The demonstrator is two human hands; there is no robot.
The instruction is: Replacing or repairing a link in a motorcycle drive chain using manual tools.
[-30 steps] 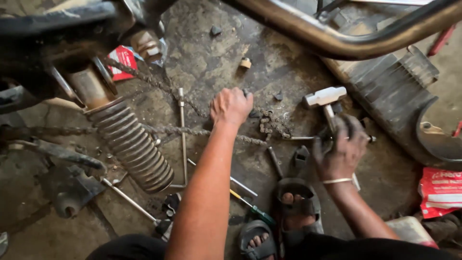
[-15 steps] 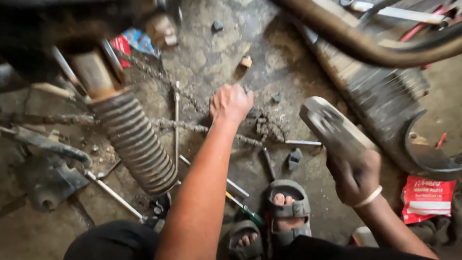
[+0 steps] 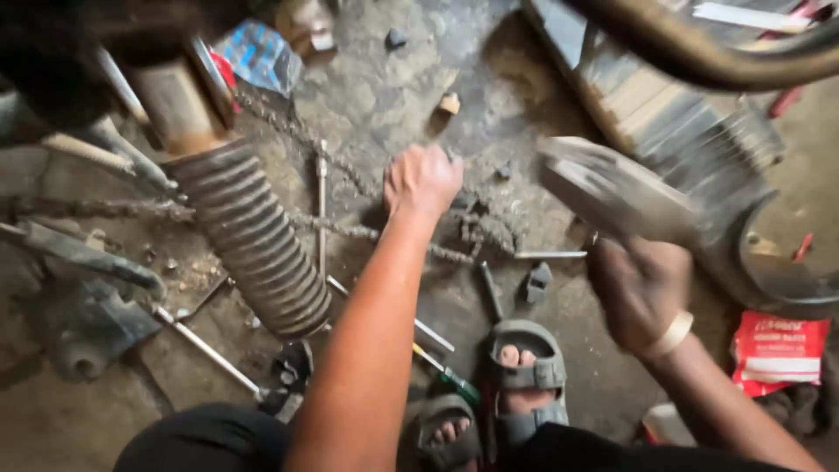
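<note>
Head view, looking down at a grimy concrete floor (image 3: 384, 52): the left hand (image 3: 423, 181) is stretched forward and closed into a loose fist, pressing down on a drive chain (image 3: 350, 229) that runs across the floor from left to right. The right hand (image 3: 642, 293) is clenched round the handle of a hammer (image 3: 603, 192), whose head is raised and blurred just right of the left hand. The chain looks heavy for its size, limp along its length but stiff sideways, and oily enough to slip; pinning it flat near a link, as the fist does, seems the surest hold. The hammer is top-heavy, so a grip low on the handle suits it. Left of the arm stands a ribbed shock absorber (image 3: 253, 245). Loose rods, a green-handled screwdriver (image 3: 447, 374) and small metal pieces lie about, near two grey sandals (image 3: 524, 376). A red packet (image 3: 778, 350) lies at far right.
</note>
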